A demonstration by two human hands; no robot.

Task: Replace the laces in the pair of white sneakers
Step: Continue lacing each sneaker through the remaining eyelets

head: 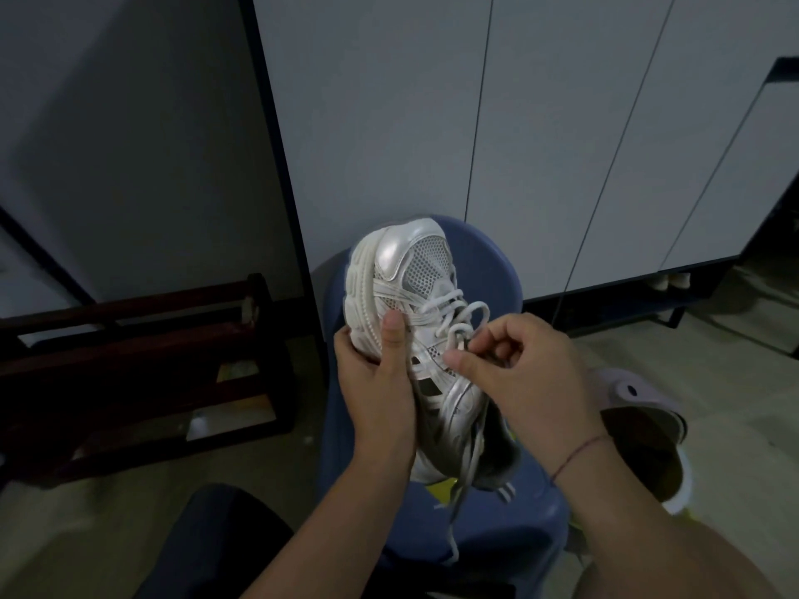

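Nearest the viewer, a knee in dark cloth (216,533) sits below the two bare forearms. The left hand (376,382) grips the white sneaker (410,270) by its sole edge, thumb pressed flat on the upper, fingers curled beneath. Just right of that grip, the right hand (519,369) pinches a loop of the white lace (465,322) at the eyelets, finger and thumb closed on it. A loose lace end (458,512) dangles below both hands. The sneaker's toe points away from the grip, its heel toward the viewer, held above a blue stool (497,270) whose rim curves round it. Right of the right wrist, another shoe (640,447) lies on the floor. Left of the left hand, beyond a strip of bare floor, stands a dark wooden rack (142,339). White cabinet doors (389,101) rise close behind the toe.
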